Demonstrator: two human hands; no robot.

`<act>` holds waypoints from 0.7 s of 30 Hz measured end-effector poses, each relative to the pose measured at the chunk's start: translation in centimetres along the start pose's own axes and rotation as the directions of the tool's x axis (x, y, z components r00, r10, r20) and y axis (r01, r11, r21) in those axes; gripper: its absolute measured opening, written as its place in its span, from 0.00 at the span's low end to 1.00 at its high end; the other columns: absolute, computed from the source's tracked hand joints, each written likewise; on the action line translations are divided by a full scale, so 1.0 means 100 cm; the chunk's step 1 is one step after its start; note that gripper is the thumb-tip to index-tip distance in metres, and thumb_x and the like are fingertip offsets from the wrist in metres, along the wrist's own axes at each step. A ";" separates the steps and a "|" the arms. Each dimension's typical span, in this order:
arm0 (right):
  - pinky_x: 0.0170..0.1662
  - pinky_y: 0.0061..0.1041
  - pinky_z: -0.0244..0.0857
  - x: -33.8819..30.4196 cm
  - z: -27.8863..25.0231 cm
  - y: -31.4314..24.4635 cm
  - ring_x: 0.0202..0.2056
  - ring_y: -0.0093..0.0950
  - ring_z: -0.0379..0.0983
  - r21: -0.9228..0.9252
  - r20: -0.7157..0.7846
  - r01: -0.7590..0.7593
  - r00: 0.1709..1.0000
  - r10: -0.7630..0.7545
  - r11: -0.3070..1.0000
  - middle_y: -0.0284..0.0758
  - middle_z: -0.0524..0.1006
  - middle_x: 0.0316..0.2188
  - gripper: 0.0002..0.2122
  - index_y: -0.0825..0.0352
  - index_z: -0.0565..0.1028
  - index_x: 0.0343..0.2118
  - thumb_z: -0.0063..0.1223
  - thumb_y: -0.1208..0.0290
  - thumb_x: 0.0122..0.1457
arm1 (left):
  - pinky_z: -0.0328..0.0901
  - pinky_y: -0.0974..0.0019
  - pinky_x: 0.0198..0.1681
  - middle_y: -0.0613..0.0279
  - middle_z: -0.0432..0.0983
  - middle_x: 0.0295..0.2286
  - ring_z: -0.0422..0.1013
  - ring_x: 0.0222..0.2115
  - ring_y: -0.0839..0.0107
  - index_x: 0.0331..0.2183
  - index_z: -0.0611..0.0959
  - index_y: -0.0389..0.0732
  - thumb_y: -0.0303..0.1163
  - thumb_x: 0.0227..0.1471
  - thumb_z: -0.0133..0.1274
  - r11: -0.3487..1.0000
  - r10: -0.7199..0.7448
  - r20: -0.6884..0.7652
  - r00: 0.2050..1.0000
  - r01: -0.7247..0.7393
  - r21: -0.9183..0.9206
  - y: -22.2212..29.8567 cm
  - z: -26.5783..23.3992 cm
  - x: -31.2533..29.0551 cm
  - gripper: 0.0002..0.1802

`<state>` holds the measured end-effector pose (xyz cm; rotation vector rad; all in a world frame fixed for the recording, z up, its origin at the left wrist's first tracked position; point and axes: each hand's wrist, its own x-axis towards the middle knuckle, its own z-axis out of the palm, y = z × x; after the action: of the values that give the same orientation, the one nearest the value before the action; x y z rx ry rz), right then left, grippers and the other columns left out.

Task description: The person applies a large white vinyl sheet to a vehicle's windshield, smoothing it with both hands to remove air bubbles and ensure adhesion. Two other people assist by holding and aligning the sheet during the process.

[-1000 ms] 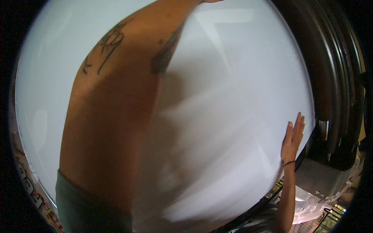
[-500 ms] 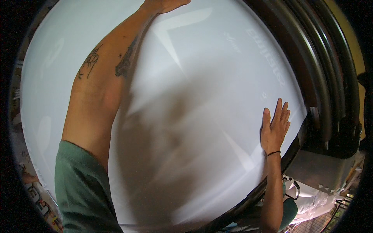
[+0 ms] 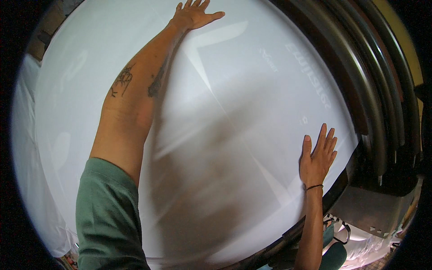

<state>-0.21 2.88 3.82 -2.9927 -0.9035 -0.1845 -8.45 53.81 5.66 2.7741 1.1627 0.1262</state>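
Note:
A broad white sheet [image 3: 279, 108], smooth and slightly glossy, spreads across most of the view. Faint pale lettering and angular shapes show on it. My left hand [image 3: 193, 16] reaches to its far part and lies flat there, fingers spread and thumb pointing right. Near the sheet's right edge, my right hand [image 3: 317, 158] rests palm down, with fingers stretched out and a thin dark band at the wrist. Neither hand grips anything. A blurred shadow falls over the sheet between my arms.
Long dark rollers or bars [image 3: 357, 58] curve along the right side. Below them sits a grey metal panel [image 3: 366, 204]. White, translucent-looking material [image 3: 29, 148] hangs at the far left. A dark edge [image 3: 339, 182] runs beneath the sheet's near right border.
My left hand's fingers, cut off by the frame before, now show fully spread on the sheet. The view has shifted, and the white material at far left has come into it. My right hand stays flat.

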 end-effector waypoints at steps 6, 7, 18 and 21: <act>0.71 0.56 0.31 0.001 0.006 0.007 0.72 0.50 0.39 -0.023 -0.002 0.004 1.000 -0.004 1.000 0.48 0.47 0.72 0.34 0.58 0.52 0.71 0.39 0.45 0.68 | 0.33 0.43 0.71 0.53 0.41 0.70 0.35 0.71 0.52 0.70 0.54 0.46 0.78 0.52 0.34 0.999 -0.016 -0.035 0.999 0.017 0.037 -0.004 0.018 0.010 0.58; 0.71 0.57 0.31 0.002 0.005 0.009 0.72 0.50 0.39 -0.028 -0.009 0.003 1.000 -0.003 1.000 0.48 0.47 0.72 0.34 0.58 0.52 0.71 0.40 0.45 0.68 | 0.33 0.41 0.71 0.57 0.41 0.70 0.35 0.71 0.53 0.70 0.54 0.50 0.81 0.49 0.34 0.996 -0.033 -0.069 0.997 0.038 0.075 -0.003 0.024 0.012 0.59; 0.71 0.57 0.30 0.007 0.011 0.013 0.73 0.48 0.37 -0.065 -0.001 -0.027 1.000 0.027 0.998 0.44 0.44 0.73 0.32 0.55 0.51 0.72 0.36 0.46 0.70 | 0.33 0.43 0.72 0.57 0.40 0.71 0.36 0.71 0.53 0.70 0.53 0.50 0.81 0.50 0.32 1.000 -0.005 -0.069 0.998 0.003 -0.029 0.004 0.035 0.010 0.59; 0.71 0.57 0.30 0.008 0.012 0.014 0.73 0.47 0.36 -0.061 -0.015 -0.018 1.000 0.017 0.998 0.44 0.44 0.73 0.32 0.55 0.51 0.72 0.35 0.46 0.70 | 0.33 0.43 0.72 0.57 0.41 0.70 0.36 0.71 0.53 0.70 0.53 0.49 0.81 0.49 0.32 1.000 -0.013 -0.065 0.998 0.012 -0.022 0.004 0.028 0.007 0.59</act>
<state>1.34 2.16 2.80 -3.0494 -0.8866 -0.2370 -7.34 53.82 2.95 2.7628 1.1858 0.2282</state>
